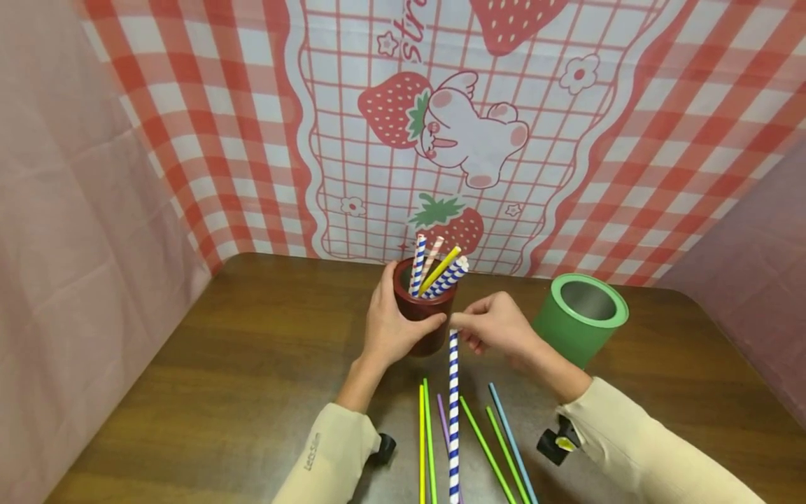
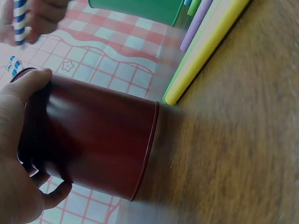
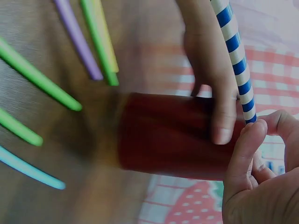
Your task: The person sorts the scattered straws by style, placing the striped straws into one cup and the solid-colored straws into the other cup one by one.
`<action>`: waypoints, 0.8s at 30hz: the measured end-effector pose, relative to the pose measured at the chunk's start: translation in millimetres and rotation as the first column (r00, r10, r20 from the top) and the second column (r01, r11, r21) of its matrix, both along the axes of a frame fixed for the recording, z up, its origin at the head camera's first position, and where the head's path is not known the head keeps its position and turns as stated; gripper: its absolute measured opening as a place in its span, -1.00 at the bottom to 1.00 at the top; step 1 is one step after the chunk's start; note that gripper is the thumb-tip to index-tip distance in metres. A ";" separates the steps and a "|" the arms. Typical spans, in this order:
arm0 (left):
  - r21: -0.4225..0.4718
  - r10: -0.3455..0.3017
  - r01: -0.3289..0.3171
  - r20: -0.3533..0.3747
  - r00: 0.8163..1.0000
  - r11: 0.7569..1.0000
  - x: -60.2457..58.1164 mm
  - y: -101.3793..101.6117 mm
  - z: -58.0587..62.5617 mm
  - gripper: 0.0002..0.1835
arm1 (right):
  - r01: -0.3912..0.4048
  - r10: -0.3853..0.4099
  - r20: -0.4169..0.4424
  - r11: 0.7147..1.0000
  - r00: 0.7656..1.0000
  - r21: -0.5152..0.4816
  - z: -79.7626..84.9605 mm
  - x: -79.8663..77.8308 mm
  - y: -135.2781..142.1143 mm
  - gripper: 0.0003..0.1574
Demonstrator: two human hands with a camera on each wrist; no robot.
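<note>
My left hand (image 1: pixel 392 325) grips a dark red can (image 2: pixel 103 135) near its rim, with the thumb along the front and fingers around the far side. Several straws stand in it: blue-and-white striped straws (image 1: pixel 416 266), a pink-and-white striped one (image 1: pixel 432 255) and a yellow one (image 1: pixel 441 271). Just right of the can, my right hand (image 1: pixel 497 325) pinches the end of another blue-and-white striped straw (image 1: pixel 454 413) between thumb and forefinger. This straw is outside the can, its length stretching toward me over the loose straws. In the right wrist view, the pinched end overlaps the can's rim side.
Loose plain straws lie on the brown table (image 1: pixel 252 364) in front of the can: yellow (image 1: pixel 422 441), purple (image 1: pixel 443 413), blue (image 1: pixel 511 437) and several green ones (image 1: pixel 485 444). A green can (image 1: pixel 567 332) stands at the right. A strawberry-print cloth (image 1: pixel 403 168) hangs behind.
</note>
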State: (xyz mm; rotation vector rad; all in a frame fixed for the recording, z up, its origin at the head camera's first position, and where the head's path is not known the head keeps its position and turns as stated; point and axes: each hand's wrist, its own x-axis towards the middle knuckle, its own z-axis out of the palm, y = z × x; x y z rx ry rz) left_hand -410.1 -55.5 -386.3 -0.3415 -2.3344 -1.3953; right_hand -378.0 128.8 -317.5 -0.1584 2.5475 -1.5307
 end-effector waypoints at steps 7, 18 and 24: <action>0.003 -0.002 0.002 0.004 1.000 1.000 0.3 -0.2 -0.4 0.19 | 0.020 -0.018 -0.109 1.000 0.994 0.020 36.5 -3.2 -1.6 -0.69; 0.003 0.014 -0.014 0.002 1.000 1.000 -0.5 1.0 -1.5 0.19 | 0.093 -0.095 -0.218 0.996 0.971 -0.018 79.7 -17.9 1.5 -0.64; -0.005 0.041 -0.041 -0.035 0.999 0.999 -1.0 1.9 -3.3 0.21 | 0.185 -0.198 -0.267 0.980 0.943 -0.075 98.9 -30.6 -0.6 -0.58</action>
